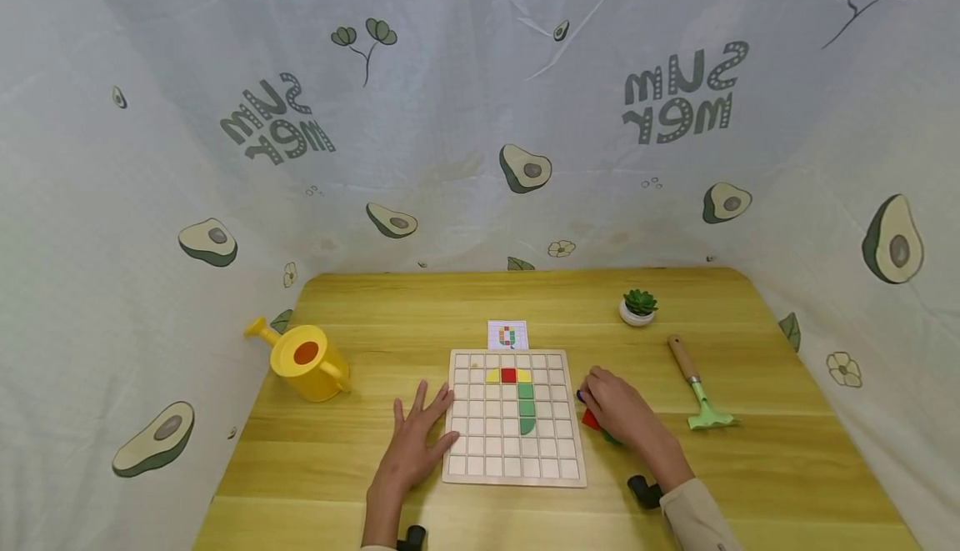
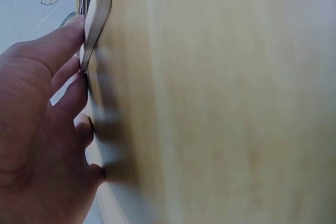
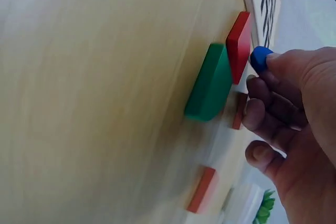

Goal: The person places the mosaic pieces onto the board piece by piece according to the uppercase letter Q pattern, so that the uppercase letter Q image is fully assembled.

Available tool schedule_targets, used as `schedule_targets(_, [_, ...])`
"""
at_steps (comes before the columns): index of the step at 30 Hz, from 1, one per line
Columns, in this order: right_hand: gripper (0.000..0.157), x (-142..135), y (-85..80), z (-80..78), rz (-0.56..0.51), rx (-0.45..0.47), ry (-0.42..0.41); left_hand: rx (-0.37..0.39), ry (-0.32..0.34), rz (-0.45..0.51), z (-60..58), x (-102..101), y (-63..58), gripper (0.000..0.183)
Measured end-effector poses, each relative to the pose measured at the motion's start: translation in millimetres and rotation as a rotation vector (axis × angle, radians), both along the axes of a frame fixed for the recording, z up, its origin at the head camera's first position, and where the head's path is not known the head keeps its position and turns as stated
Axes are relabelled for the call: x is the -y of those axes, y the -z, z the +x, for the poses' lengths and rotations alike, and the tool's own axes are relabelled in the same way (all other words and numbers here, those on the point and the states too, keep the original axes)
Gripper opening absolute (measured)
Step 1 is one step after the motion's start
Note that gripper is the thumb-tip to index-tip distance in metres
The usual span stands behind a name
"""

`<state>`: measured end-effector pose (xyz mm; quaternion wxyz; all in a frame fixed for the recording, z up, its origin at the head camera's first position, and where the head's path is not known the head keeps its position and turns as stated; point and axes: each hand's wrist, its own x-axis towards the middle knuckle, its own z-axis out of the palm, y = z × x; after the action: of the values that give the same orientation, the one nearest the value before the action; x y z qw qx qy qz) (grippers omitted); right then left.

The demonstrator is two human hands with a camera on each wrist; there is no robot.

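Note:
A light wooden grid board [image 1: 468, 449] lies on the table, bearing a red square [image 1: 508, 376], yellow pieces beside it and a column of green pieces [image 1: 527, 408]. My left hand [image 1: 409, 446] lies at the board's left edge, fingers spread, thumb and index fingertip touching the rim. To the right of the board, my right hand [image 1: 624, 411] pinches a small blue block [image 3: 259, 60] between thumb and index finger. Below that hand, a red block [image 3: 239, 47] and a larger green block [image 3: 209, 85] with a rounded side lie on the table, with more reddish blocks [image 3: 202, 190] nearby.
A card [image 1: 507, 335] with a coloured grid pattern lies behind the board. At the left stands a yellow watering can [image 1: 311, 363]. A potted succulent [image 1: 638, 308] and a green hand rake [image 1: 703, 405] with a wooden handle are on the right. Printed cloth surrounds the table.

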<state>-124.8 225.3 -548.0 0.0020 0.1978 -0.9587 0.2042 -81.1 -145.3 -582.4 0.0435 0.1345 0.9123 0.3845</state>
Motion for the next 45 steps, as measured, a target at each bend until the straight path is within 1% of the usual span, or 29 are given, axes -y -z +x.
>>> schedule_targets(3, [0.004,2,-1.7,1.3,-0.056,0.013,0.033,0.026,0.0,-0.017,-0.1,-1,-1.4,0.065])
schedule_targets(5, [0.005,6,-4.5,2.7,-0.121,0.037,0.052,0.029,0.001,-0.018,0.0,-1,-1.5,0.065])
schedule_targets(7, [0.007,11,-6.9,4.1,-0.186,0.052,0.053,0.027,0.001,-0.018,0.0,-1,-1.1,0.065])
schedule_targets(9, [0.008,18,-8.1,6.3,-0.235,0.066,0.041,0.014,0.001,-0.009,-0.4,0,-0.1,0.065])
schedule_targets(12, [0.01,31,-7.2,11.6,-0.274,0.101,0.026,-0.025,0.011,0.029,-0.5,0,2.7,0.065])
schedule_targets(17, [0.013,51,-5.0,22.2,-0.293,0.149,0.007,-0.049,0.018,0.064,0.7,0,5.5,0.066])
schedule_targets(22, [0.014,63,-2.8,29.3,-0.287,0.161,-0.013,-0.01,0.004,0.021,0.5,-1,-0.5,0.065])
schedule_targets(25, [0.013,67,-1.5,31.4,-0.261,0.177,-0.003,0.016,-0.003,-0.014,-0.4,-2,-3.2,0.064])
schedule_targets(28, [0.013,71,-1.3,33.0,-0.235,0.189,0.009,0.022,-0.004,-0.023,-1.1,-2,-2.5,0.064])
schedule_targets(35, [0.016,76,0.3,36.6,-0.245,0.197,-0.011,0.022,-0.003,-0.018,-1.3,-1,-1.2,0.065])
schedule_targets(38, [0.015,79,0.6,37.1,-0.25,0.199,0.014,0.021,-0.004,-0.014,-1.1,-1,-1.2,0.065])
schedule_targets(42, [0.017,82,0.3,37.8,-0.261,0.192,0.057,0.013,-0.005,-0.016,-1.5,-1,-0.4,0.065])
schedule_targets(45, [0.019,81,0.0,38.5,-0.26,0.178,0.049,0.009,-0.009,-0.017,-1.8,-1,0.6,0.065])
